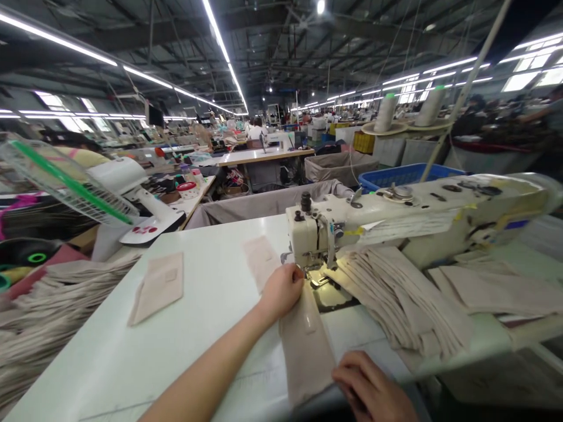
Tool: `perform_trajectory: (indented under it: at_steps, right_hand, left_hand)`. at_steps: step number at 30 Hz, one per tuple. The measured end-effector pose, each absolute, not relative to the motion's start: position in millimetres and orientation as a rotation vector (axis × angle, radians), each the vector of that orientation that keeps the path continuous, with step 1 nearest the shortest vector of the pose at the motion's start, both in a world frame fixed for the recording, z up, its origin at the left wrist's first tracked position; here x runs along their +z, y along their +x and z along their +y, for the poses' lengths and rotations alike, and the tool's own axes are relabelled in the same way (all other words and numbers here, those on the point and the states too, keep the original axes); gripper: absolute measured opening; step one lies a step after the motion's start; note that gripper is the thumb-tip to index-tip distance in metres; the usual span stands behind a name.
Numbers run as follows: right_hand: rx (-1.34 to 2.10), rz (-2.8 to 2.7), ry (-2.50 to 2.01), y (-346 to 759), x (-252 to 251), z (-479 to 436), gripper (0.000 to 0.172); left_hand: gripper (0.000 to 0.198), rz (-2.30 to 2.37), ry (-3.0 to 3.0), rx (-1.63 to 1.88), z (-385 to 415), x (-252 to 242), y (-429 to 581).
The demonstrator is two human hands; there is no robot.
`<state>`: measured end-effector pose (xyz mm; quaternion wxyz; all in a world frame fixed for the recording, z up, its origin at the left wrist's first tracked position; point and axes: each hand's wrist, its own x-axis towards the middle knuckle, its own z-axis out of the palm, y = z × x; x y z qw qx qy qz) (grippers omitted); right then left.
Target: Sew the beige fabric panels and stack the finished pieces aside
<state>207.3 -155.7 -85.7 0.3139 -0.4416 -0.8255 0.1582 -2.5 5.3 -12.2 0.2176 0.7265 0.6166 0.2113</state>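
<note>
Beside the needle area of a white sewing machine (308, 234), my left hand (284, 288) is closed on the upper end of a beige fabric piece (305, 351). That piece hangs toward the table's front edge and has a small patch on it. My right hand (373, 387) has its fingers curled together at the piece's lower right corner, pinching its edge. Another beige piece (261, 261) lies flat just behind my left hand. Farther left on the pale table (211, 328) rests a third piece (160, 284) with a small square on it.
Overlapping beige pieces (404, 299) lie right of the needle, with more fabric (497, 287) beyond. A heaped fabric stack (57, 310) and a white fan (118, 181) are at the left. Behind the machine are a blue basket (404, 174) and thread cones (386, 114).
</note>
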Motion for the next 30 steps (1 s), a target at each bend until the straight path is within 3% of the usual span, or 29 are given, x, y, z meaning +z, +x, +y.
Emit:
perform_trajectory:
  at_steps: [10, 30]
  right_hand:
    - [0.431, -2.163, -1.146, 200, -73, -155, 0.049]
    - [0.477, -2.186, -1.172, 199, -69, -155, 0.055]
  left_hand:
    - [0.006, 1.759, 1.969, 0.534, 19, -17, -2]
    - [0.006, 1.776, 2.008, 0.539, 19, -12, 1]
